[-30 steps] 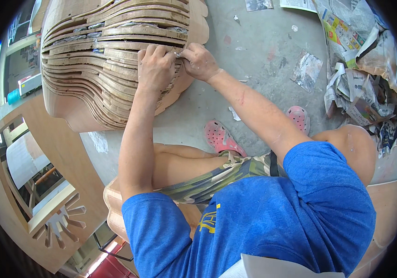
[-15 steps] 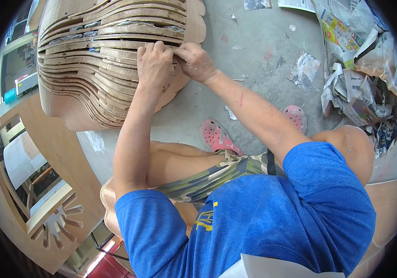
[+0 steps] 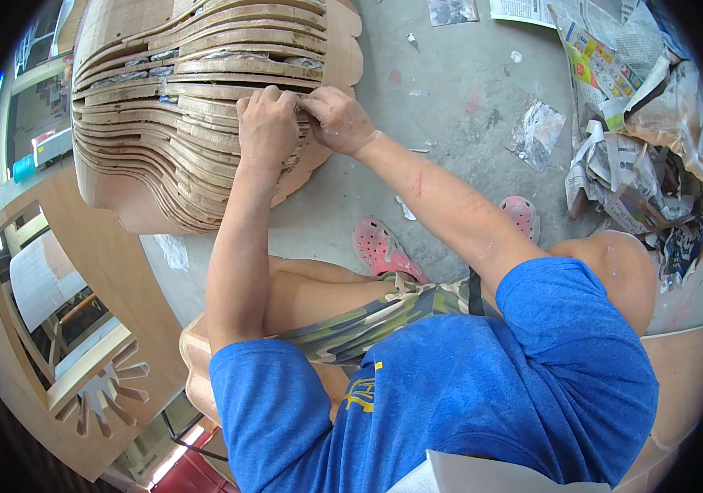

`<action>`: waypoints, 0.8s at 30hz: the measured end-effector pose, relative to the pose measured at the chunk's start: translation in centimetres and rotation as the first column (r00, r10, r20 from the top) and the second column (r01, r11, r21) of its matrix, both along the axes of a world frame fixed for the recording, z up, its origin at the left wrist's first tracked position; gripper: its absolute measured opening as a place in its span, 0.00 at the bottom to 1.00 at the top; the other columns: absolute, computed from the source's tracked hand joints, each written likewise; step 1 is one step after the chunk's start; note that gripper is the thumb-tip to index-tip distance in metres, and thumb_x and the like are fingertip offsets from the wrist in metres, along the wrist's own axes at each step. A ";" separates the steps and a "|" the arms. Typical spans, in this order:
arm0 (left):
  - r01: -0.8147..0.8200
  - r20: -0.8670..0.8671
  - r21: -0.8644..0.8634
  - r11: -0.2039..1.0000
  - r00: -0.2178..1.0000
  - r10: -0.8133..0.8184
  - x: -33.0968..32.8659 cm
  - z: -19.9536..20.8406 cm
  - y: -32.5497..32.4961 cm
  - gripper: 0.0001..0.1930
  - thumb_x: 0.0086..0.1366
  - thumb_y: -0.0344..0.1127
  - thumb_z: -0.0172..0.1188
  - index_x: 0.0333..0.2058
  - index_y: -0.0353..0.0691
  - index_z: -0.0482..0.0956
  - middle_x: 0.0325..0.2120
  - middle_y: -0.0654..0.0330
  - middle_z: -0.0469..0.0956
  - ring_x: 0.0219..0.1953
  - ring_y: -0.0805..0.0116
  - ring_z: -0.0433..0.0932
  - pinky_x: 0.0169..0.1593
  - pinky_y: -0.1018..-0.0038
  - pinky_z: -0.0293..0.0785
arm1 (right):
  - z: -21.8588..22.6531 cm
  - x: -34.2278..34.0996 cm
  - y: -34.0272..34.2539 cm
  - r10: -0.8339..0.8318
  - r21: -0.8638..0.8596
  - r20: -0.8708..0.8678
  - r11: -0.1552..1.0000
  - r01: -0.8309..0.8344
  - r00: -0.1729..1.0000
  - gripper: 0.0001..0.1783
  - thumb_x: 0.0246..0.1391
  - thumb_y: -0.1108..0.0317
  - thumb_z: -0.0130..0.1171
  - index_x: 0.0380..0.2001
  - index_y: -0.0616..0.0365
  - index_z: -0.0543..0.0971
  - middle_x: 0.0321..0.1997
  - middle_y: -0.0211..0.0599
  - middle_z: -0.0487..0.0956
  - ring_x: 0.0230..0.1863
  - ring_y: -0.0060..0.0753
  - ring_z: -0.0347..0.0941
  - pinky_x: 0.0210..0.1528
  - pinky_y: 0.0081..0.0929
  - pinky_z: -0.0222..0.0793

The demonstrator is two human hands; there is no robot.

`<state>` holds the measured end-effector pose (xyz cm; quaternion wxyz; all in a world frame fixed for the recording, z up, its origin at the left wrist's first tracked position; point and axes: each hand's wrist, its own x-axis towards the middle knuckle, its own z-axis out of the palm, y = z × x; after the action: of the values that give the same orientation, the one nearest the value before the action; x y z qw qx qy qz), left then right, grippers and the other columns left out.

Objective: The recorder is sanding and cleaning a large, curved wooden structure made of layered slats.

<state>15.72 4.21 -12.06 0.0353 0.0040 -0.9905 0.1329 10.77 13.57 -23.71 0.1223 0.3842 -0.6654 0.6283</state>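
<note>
A large curved wooden form (image 3: 195, 111), built of many bent slats with dark gaps between them, lies at the upper left. Crumpled greyish stuffing (image 3: 236, 57) shows in some of its gaps. My left hand (image 3: 268, 127) rests on the slats near their right ends, fingers curled at the near side of a wide gap. Close beside it, my right hand (image 3: 337, 121) has thumb and fingers pinched together at the slat ends. Both hands are closed and almost touch. What sits between the fingertips is hidden.
Crumpled newspaper (image 3: 639, 177) is heaped at the right, and a stained scrap of sheet (image 3: 537, 131) lies on the grey floor (image 3: 450, 90). A wooden panel with cut-outs (image 3: 113, 246) stands at the left. My feet in pink clogs (image 3: 384, 246) are below the form.
Both hands have shifted slightly nearer and to the left on the slats, showing more of the dark gap beyond them. The whole view has also moved a little.
</note>
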 end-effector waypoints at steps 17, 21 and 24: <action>-0.097 -0.150 -0.083 0.992 0.985 0.084 0.4 -0.2 -0.6 0.22 0.47 0.53 0.70 0.43 0.60 0.81 0.62 0.65 0.62 0.67 0.58 0.50 0.68 0.56 0.35 | -2.3 -0.4 0.5 0.055 0.055 0.420 0.995 -0.085 0.906 0.08 0.44 0.71 0.64 0.31 0.59 0.83 0.30 0.44 0.81 0.32 0.41 0.79 0.36 0.29 0.74; -0.138 -0.118 -0.092 0.986 0.985 0.126 0.2 0.2 -0.4 0.26 0.46 0.54 0.69 0.46 0.59 0.78 0.64 0.64 0.56 0.68 0.58 0.48 0.66 0.51 0.40 | -1.1 -1.2 0.5 0.099 0.107 0.529 0.977 -0.182 0.843 0.07 0.44 0.71 0.64 0.30 0.60 0.83 0.32 0.43 0.82 0.31 0.36 0.79 0.35 0.27 0.74; -0.174 -0.107 -0.048 0.984 0.980 0.168 -0.1 0.3 -0.1 0.32 0.46 0.57 0.68 0.51 0.59 0.74 0.65 0.61 0.53 0.68 0.58 0.46 0.66 0.50 0.38 | -1.4 -2.7 0.9 0.170 0.125 0.655 0.936 -0.328 0.736 0.09 0.45 0.71 0.65 0.32 0.62 0.83 0.32 0.41 0.83 0.30 0.28 0.79 0.36 0.24 0.74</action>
<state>15.63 4.11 -11.76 0.0747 0.0949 -0.9791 0.1633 8.09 14.49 -25.13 -0.2410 0.2470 -0.6779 0.6492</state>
